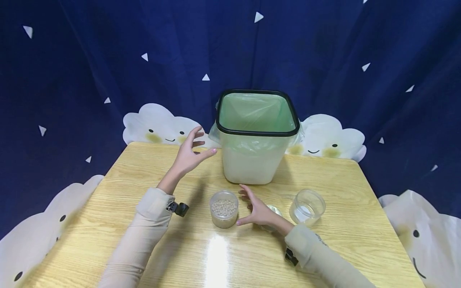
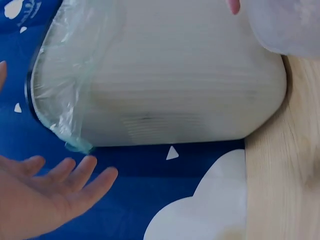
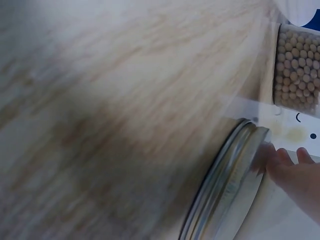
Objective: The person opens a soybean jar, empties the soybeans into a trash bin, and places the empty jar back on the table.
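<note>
My left hand (image 1: 190,155) hovers in the air left of the trash bin, fingers spread and bent, nothing in it. In the left wrist view that hand (image 2: 47,197) is beside the bin's bag-covered rim. My right hand (image 1: 258,211) reaches in from the right, thumb and fingers parted, just beside an uncovered clear plastic jar (image 1: 224,211). Round beige pieces that look like soybeans (image 3: 299,70) fill much of this jar. Under the right hand a silver metal lid (image 3: 235,187) lies on the table, partly hidden by the hand and wrist in the head view.
A white trash bin (image 1: 248,162) with a black rim and a pale green bag stands at the table's back. On the right is a second clear jar (image 1: 307,207), lidless. Behind the wooden table (image 1: 342,240) hangs a dark blue curtain (image 1: 173,48).
</note>
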Tool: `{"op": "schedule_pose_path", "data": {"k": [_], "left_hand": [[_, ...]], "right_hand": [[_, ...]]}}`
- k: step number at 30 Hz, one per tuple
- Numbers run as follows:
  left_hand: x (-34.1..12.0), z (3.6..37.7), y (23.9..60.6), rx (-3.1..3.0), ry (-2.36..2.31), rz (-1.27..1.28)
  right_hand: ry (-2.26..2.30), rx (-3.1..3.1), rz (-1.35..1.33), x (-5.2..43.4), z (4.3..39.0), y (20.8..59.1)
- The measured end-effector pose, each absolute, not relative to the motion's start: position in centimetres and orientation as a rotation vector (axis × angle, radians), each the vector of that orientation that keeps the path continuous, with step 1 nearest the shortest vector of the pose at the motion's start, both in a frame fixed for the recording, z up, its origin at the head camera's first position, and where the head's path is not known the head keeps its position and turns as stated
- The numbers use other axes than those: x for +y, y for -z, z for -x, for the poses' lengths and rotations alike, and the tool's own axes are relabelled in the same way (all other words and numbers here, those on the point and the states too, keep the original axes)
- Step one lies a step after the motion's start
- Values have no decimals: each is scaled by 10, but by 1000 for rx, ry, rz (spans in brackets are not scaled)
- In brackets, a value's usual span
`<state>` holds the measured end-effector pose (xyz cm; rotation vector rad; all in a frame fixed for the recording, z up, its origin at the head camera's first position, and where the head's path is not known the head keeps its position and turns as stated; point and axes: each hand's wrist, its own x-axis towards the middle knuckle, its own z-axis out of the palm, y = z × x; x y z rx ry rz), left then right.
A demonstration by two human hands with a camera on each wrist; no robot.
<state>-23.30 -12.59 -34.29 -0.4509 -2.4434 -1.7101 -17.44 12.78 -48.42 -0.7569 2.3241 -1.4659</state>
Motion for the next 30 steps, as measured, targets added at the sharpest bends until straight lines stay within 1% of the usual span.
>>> {"op": "schedule_pose_path", "data": {"k": [5, 12, 15, 24, 30], "left_hand": [[-140, 217, 345, -2466, 1702, 630], [-154, 194, 347, -2479, 1702, 838], [-158, 185, 350, -2509, 1645, 895], [-168, 161, 367, -2529, 1575, 959], [-170, 152, 381, -2553, 1514, 929]], "right_hand": [[1496, 2265, 821, 123, 169, 470], [1438, 2253, 823, 123, 182, 497], [1452, 2222, 827, 122, 186, 503], [1463, 2122, 805, 112, 189, 501], [1449, 2065, 788, 105, 190, 501]]}}
